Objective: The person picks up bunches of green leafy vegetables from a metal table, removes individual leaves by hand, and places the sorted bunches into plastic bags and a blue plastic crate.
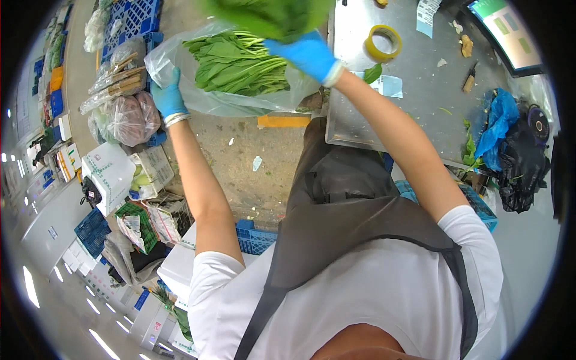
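My left hand (169,96), in a blue glove, grips the side of a clear plastic bag (234,103). Inside the bag lies a heap of leafy green vegetables (238,67), their stems and leaves showing through its wide mouth. My right hand (308,55), gloved in blue too, holds a bunch of leafy greens (270,15) above the far side of the bag. That bunch is blurred and cut off by the top edge of the view. Its grip is partly hidden by leaves.
On the steel table (418,99) at right are a roll of yellow tape (383,42), printed labels (426,18), a small knife (470,78), a monitor (506,33) and plastic bags (497,126). Bagged produce (128,118), a foam box (107,175) and crates (93,231) stand at left.
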Motion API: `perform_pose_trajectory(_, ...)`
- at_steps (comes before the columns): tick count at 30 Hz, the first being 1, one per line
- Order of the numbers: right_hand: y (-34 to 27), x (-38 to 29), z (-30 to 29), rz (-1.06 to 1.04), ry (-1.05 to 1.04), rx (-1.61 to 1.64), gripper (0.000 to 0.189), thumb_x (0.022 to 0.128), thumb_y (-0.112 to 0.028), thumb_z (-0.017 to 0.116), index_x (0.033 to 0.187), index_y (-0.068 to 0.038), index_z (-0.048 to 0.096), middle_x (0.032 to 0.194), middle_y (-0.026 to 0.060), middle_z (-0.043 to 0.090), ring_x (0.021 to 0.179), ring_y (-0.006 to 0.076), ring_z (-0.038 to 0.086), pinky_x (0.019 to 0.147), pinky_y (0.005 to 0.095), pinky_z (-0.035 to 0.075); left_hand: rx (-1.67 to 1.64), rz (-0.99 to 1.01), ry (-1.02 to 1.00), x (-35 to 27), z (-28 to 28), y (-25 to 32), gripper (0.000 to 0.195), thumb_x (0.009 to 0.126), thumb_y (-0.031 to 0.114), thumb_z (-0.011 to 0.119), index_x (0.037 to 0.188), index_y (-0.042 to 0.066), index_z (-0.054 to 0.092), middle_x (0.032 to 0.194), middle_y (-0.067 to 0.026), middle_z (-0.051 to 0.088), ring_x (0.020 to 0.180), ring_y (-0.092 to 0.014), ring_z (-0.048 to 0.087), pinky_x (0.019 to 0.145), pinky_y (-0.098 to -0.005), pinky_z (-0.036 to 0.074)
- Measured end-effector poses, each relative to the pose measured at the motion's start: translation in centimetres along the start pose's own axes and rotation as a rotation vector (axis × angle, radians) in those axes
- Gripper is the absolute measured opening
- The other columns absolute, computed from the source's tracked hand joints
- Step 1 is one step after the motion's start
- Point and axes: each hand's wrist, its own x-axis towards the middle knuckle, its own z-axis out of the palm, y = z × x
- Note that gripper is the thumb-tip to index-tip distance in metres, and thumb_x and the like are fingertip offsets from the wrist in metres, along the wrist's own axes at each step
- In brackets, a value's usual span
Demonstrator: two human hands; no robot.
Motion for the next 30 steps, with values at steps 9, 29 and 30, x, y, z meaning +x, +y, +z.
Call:
perform_pose_trajectory(9, 15.3, -0.2, 15.9, -0.445, -0.164, -1.14, 0.067, 0.075, -0.031, 0.073, 0.134, -0.011, 0.046, 0.102, 0.0119, 0.062, 0.089, 0.0286, 0.061, 0.078, 0.0408, 0.047, -1.153, -0.439, -0.499, -0.8, -6.3, 0.5, 0.029, 0.092, 0.008, 0.054, 0.118, -0.005, 0.06, 0.112, -0.0072, 0.064, 0.091, -0.013, 0.057, 0.085, -0.0273, 0.044)
perform_pose_trajectory(29, -4.4, 2.6, -8.5, -0.026, -0.484, -1.265, 0.052, 0.09, -0.054, 0.049, 0.078, -0.01, 0.073, 0.076, 0.0159, 0.067, 0.07, 0.0346, 0.064, 0.072, 0.0417, 0.052, -0.807, 0.133, -0.508, 14.5, -2.7, -0.7, 0.027, 0.088, -0.01, 0.051, 0.113, -0.006, 0.059, 0.099, -0.0126, 0.063, 0.081, -0.019, 0.058, 0.071, -0.031, 0.051)
perform_pose_trajectory(30, -6.6, 2.6, -8.4, -0.066, -0.451, -1.292, 0.05, 0.09, -0.053, 0.05, 0.079, -0.01, 0.073, 0.076, 0.0156, 0.067, 0.069, 0.034, 0.064, 0.071, 0.0414, 0.052, -1.061, -0.041, -0.518, 15.1, -4.0, 0.0, 0.028, 0.087, -0.011, 0.049, 0.114, -0.008, 0.057, 0.101, -0.0138, 0.063, 0.083, -0.02, 0.058, 0.074, -0.0318, 0.051)
